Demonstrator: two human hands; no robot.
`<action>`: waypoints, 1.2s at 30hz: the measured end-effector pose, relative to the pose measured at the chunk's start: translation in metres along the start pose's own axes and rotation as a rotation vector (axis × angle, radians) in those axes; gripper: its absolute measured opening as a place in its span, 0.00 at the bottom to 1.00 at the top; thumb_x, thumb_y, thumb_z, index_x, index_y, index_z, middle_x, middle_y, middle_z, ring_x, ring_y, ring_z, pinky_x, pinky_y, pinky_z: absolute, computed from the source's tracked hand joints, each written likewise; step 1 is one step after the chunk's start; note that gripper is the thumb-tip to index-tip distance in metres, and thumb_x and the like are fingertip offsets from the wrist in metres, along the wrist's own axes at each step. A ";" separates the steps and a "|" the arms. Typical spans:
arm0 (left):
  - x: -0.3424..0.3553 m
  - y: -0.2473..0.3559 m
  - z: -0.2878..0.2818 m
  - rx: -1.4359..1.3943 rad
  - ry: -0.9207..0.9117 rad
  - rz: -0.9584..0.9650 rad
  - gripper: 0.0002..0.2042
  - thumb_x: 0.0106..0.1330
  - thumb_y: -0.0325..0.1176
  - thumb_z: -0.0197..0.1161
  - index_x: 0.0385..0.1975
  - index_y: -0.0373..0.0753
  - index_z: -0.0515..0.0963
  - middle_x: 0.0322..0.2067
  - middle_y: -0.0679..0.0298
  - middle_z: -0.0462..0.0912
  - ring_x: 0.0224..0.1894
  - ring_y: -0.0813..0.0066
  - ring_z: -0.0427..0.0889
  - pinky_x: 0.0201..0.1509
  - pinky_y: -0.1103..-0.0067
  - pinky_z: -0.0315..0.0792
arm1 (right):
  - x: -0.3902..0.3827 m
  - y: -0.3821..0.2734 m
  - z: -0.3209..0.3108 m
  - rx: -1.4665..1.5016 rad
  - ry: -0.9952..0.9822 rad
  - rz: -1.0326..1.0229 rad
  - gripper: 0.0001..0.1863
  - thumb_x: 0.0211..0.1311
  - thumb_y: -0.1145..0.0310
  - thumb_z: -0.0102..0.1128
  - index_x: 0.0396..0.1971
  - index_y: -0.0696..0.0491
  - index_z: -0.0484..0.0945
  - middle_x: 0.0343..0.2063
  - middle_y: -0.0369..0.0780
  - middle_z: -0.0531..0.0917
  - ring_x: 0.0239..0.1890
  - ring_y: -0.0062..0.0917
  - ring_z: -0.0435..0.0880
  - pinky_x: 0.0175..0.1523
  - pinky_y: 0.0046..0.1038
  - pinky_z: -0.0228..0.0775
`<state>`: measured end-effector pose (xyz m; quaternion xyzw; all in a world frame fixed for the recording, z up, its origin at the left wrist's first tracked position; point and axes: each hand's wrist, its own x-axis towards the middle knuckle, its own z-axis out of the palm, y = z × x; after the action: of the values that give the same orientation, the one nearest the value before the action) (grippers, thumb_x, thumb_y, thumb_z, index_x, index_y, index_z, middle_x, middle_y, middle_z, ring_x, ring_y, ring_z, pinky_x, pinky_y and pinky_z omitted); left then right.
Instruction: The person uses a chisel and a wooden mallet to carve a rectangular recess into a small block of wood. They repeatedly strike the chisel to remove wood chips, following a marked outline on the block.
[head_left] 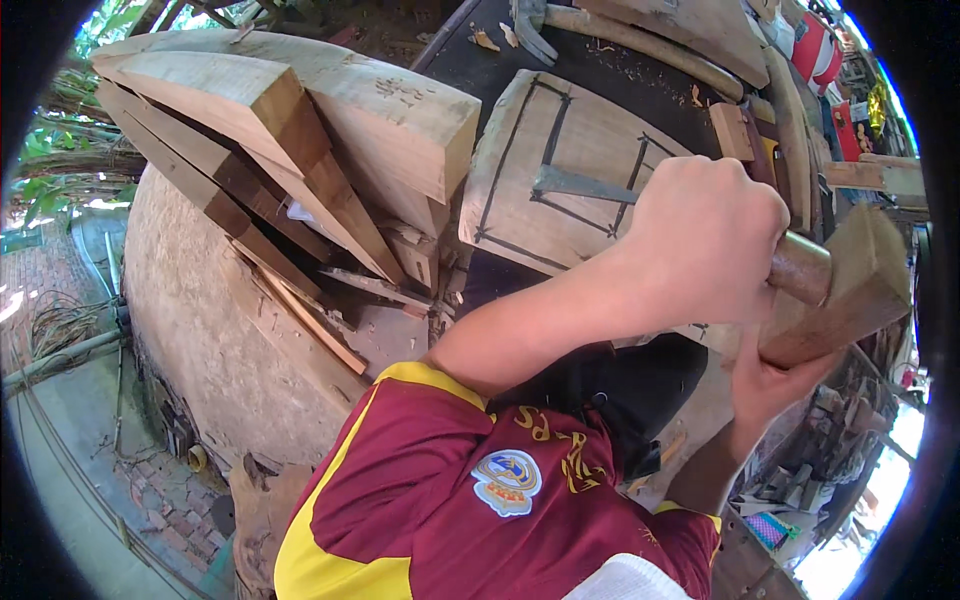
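Note:
My left hand is closed in a fist around a chisel. The steel blade points left over a pale wooden board, and the butt of its round wooden handle sticks out on the right. Black lines on the board mark out a rectangle and slots. I cannot tell whether the blade's tip touches the wood. My right hand grips a squared wooden block, which is close to the butt of the handle. My left fist and forearm hide part of the board.
Thick timber pieces lean together at the left, beside a pale stone-like slab. A hammer lies at the top on the dark surface with wood chips. Planks and a red-and-white object are at the upper right.

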<state>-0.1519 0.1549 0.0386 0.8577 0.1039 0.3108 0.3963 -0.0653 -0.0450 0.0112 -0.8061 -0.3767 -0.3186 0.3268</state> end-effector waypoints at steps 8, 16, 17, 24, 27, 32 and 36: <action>0.003 0.001 -0.007 -0.058 0.085 0.033 0.06 0.32 0.31 0.61 0.11 0.39 0.73 0.13 0.54 0.74 0.20 0.52 0.76 0.25 0.66 0.72 | 0.005 0.007 -0.023 0.184 0.095 0.368 0.46 0.41 0.73 0.72 0.61 0.61 0.54 0.55 0.47 0.65 0.54 0.31 0.67 0.59 0.33 0.60; 0.002 0.001 -0.008 -0.048 0.077 0.031 0.06 0.32 0.31 0.62 0.11 0.39 0.72 0.13 0.54 0.74 0.20 0.51 0.76 0.25 0.65 0.71 | -0.004 0.002 -0.027 0.125 -0.026 0.280 0.46 0.41 0.74 0.72 0.60 0.62 0.54 0.55 0.48 0.64 0.55 0.31 0.67 0.60 0.33 0.59; 0.002 0.001 -0.010 -0.054 0.085 0.029 0.06 0.32 0.31 0.62 0.11 0.39 0.72 0.13 0.54 0.74 0.20 0.51 0.76 0.25 0.65 0.71 | -0.003 0.002 -0.027 0.132 -0.039 0.275 0.46 0.41 0.74 0.72 0.60 0.62 0.54 0.55 0.48 0.65 0.55 0.30 0.67 0.60 0.33 0.59; 0.003 0.002 -0.014 -0.073 0.094 0.030 0.06 0.32 0.31 0.62 0.11 0.39 0.73 0.12 0.54 0.73 0.20 0.51 0.76 0.24 0.65 0.71 | 0.014 0.002 -0.034 0.139 0.057 0.249 0.44 0.40 0.74 0.73 0.59 0.62 0.56 0.52 0.48 0.68 0.53 0.30 0.68 0.59 0.32 0.61; 0.005 0.000 -0.014 -0.111 0.156 0.027 0.06 0.31 0.31 0.61 0.10 0.39 0.72 0.12 0.53 0.72 0.19 0.50 0.75 0.24 0.65 0.70 | 0.029 0.009 -0.043 0.140 0.134 0.226 0.41 0.39 0.74 0.73 0.55 0.63 0.59 0.50 0.49 0.69 0.52 0.33 0.70 0.58 0.34 0.65; 0.003 0.000 -0.017 -0.105 0.174 0.017 0.07 0.30 0.32 0.61 0.09 0.39 0.71 0.11 0.53 0.71 0.19 0.50 0.74 0.24 0.65 0.69 | 0.062 0.006 -0.047 0.427 0.366 0.349 0.36 0.34 0.75 0.74 0.46 0.62 0.63 0.45 0.50 0.71 0.52 0.38 0.71 0.55 0.39 0.71; 0.005 -0.003 -0.011 -0.064 0.224 0.013 0.08 0.29 0.34 0.61 0.10 0.40 0.71 0.11 0.54 0.71 0.19 0.50 0.75 0.24 0.65 0.70 | 0.047 -0.007 -0.012 0.199 0.304 0.170 0.32 0.37 0.73 0.73 0.44 0.62 0.64 0.45 0.50 0.72 0.50 0.39 0.73 0.55 0.40 0.71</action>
<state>-0.1544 0.1660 0.0438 0.8051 0.1321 0.4104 0.4073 -0.0499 -0.0317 0.0559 -0.7414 -0.2834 -0.3691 0.4835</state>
